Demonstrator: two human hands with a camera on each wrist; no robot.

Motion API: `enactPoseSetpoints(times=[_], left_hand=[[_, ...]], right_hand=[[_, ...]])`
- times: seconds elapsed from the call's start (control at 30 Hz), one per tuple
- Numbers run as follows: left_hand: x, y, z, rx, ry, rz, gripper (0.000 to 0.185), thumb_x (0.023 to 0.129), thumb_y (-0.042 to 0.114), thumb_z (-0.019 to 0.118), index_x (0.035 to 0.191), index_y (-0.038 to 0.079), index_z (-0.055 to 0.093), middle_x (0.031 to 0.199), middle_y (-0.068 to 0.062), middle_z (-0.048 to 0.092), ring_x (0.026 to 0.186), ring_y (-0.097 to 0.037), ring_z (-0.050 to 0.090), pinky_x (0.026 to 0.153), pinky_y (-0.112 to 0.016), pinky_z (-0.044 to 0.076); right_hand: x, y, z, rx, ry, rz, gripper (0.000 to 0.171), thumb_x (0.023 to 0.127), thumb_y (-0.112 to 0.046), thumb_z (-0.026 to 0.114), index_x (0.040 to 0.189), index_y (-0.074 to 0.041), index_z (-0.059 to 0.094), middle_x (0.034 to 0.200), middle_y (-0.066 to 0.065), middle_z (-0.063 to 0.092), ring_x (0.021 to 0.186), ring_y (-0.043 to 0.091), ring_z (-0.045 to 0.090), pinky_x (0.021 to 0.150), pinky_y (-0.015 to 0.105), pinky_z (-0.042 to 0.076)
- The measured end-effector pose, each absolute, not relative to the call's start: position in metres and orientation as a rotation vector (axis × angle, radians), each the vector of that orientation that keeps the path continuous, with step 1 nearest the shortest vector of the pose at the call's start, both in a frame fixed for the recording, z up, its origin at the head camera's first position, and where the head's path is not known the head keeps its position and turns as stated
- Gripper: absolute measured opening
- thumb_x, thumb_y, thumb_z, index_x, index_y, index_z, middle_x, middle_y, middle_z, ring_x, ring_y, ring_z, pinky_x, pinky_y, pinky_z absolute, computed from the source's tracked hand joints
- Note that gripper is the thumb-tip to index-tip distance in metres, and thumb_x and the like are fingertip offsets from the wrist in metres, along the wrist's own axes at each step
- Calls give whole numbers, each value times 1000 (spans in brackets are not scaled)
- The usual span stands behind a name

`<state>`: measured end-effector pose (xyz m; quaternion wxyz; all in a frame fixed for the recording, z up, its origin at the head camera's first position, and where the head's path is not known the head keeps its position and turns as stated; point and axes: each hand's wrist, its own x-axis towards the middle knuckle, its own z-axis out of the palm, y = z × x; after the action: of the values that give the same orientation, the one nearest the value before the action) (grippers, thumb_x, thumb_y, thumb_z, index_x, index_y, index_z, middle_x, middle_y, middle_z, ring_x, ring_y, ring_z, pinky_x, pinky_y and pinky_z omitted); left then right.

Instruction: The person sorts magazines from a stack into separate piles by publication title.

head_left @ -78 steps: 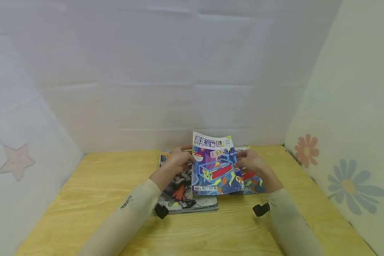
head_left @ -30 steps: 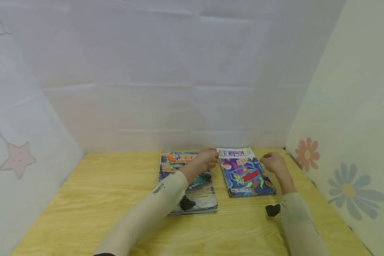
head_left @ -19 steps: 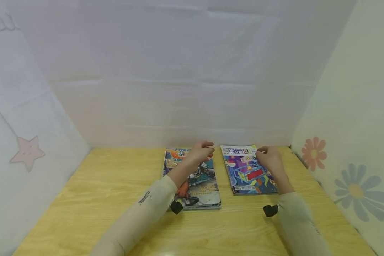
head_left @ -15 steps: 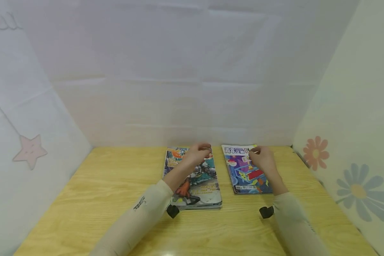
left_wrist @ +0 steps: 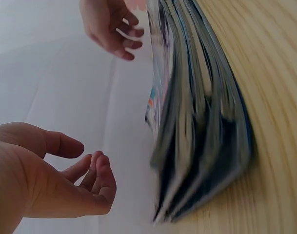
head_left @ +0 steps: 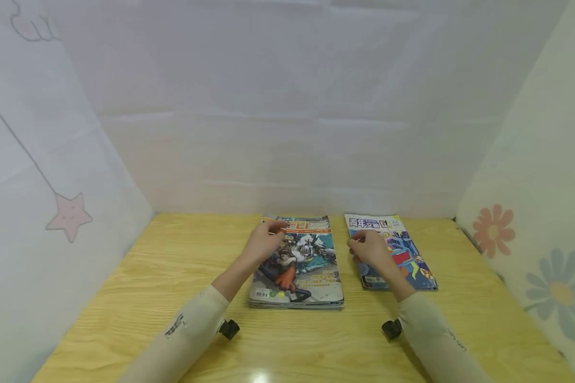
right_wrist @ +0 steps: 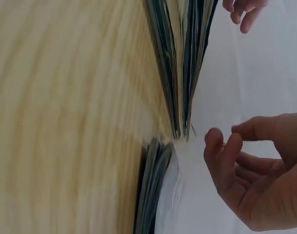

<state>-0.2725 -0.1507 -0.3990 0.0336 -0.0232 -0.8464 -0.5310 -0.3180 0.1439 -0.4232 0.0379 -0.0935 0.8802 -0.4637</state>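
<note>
Head view: the left hand [head_left: 263, 243] hovers with loosely curled fingers, holding nothing, over the upper left corner of the stack of magazines [head_left: 298, 266]. The right hand [head_left: 368, 247] (fingers likewise relaxed and empty) hangs above the left edge of the blue magazine [head_left: 396, 254], which lies flat just beside the stack on the wooden table [head_left: 139, 298].

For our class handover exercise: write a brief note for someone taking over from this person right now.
Left hand: empty, fingers loosely curled, over the magazine stack.
Right hand: empty, relaxed, over the blue magazine pile.
Both piles lie flat, side by side but apart, at the back of the wooden table.
Done: a blue magazine lies on the right pile.
Left: the thicker left stack, if sorting goes on.
</note>
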Motion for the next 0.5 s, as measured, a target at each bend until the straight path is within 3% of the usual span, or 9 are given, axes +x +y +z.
enactPoseSetpoints(times=[0.3,0.5], left_hand=[[-271,-195,-405,133,-2660,-1526,43,98,14,58,141,8,58,122,-16,59,94,-28,57,66,-34,46],[-273,-208,-413,166,-2787,-1599,57,97,11,59,150,-1,42,129,-25,56,102,-32,60,81,-47,52]], right_hand=[[-309,125,-428,-371,2649,-1216,41,100,-25,67,124,7,64,94,14,69,76,29,71,69,44,59],[-305,122,-435,-362,2673,-1141,49,100,-28,68,130,10,59,111,16,67,99,30,66,85,49,55]])
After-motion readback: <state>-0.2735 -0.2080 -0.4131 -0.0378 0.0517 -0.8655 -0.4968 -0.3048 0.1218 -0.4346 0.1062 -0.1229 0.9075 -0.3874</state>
